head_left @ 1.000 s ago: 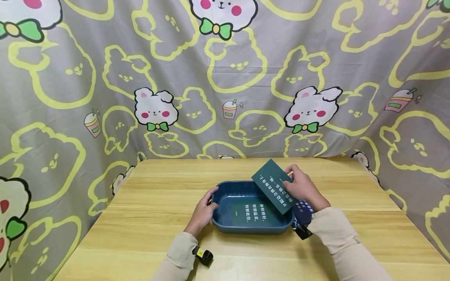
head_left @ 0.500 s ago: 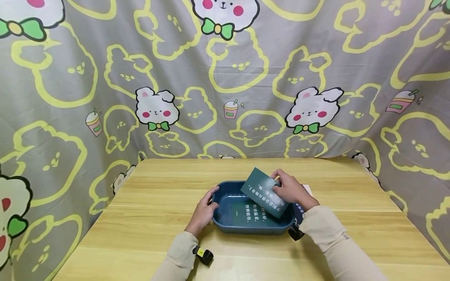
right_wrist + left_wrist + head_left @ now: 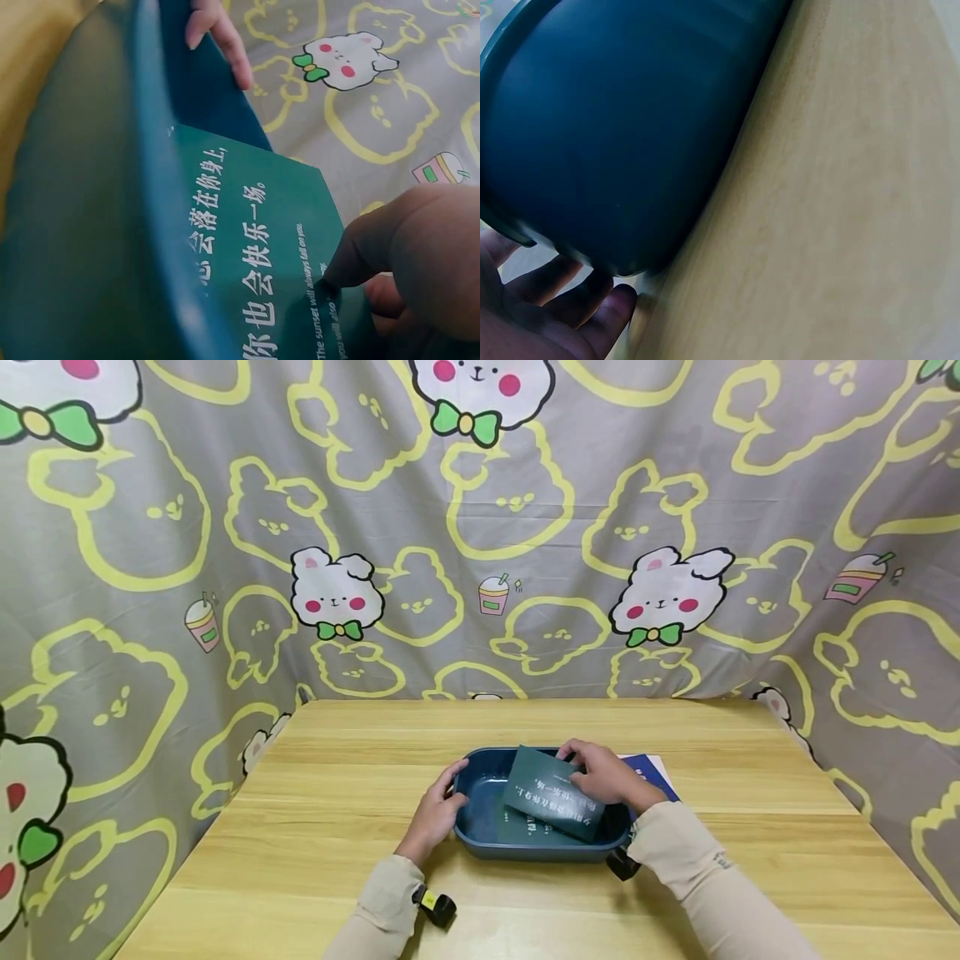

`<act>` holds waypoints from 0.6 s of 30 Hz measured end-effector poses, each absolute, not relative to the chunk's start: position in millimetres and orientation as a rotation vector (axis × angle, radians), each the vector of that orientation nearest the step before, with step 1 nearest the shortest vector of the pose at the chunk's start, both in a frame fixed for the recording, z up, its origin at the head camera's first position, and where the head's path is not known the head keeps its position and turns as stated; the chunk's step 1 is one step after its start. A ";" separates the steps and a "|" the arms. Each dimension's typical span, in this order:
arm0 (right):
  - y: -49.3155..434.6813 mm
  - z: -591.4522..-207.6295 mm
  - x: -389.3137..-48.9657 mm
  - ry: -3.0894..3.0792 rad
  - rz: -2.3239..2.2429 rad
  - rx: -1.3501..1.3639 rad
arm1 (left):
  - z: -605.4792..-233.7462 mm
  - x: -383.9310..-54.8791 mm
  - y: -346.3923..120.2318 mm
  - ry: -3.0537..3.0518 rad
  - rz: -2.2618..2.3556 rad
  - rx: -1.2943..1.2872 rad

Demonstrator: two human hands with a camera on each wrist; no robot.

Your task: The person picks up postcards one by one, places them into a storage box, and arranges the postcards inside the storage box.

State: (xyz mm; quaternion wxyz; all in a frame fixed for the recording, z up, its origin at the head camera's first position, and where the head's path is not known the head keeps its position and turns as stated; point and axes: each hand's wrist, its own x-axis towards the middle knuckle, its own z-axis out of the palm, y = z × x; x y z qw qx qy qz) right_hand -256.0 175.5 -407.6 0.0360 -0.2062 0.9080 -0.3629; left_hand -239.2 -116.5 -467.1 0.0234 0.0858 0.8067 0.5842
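A dark blue-green plastic basin (image 3: 540, 853) stands on the wooden table. My left hand (image 3: 433, 810) grips its left rim, thumb over the edge inside; the left wrist view shows those fingers (image 3: 604, 319) against the basin's outer wall (image 3: 622, 135). Between thumb and fingers, my right hand (image 3: 603, 774) pinches the edge of a dark green card (image 3: 543, 789) with white writing. That card is tilted, low inside the basin. Under it, another green card (image 3: 512, 831) lies on the basin floor, partly covered. The right wrist view has the pinched card (image 3: 262, 225) close up.
A dark blue card or booklet (image 3: 654, 770) and something white lie right of the basin, mostly hidden by my right forearm. A grey curtain (image 3: 420, 610) with cartoon prints hangs behind the wooden table (image 3: 337, 793) and along both sides.
My right hand has moved left and down, bringing the green card into the basin over the lower card. More of the blue item on the right now shows. My left hand has stayed put.
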 end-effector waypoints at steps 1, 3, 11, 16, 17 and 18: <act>174.6 -408.7 -255.6 2.789 -1.105 -0.641 | -466.6 -239.1 -116.3 2.493 1.811 0.267; 173.0 -411.1 -254.8 2.787 -1.090 -0.659 | -466.7 -238.9 -116.2 2.491 1.814 0.270; 166.7 -419.4 -252.2 2.754 -1.008 -0.742 | -470.3 -230.9 -120.3 2.506 1.812 0.213; 169.0 -412.2 -255.8 2.817 -0.951 -0.747 | -465.6 -238.0 -115.9 2.487 1.835 0.258; 168.4 -412.0 -255.5 2.813 -0.936 -0.743 | -465.5 -238.0 -116.0 2.487 1.831 0.249; 168.9 -411.0 -255.6 2.810 -0.908 -0.754 | -464.9 -238.5 -115.2 2.483 1.829 0.234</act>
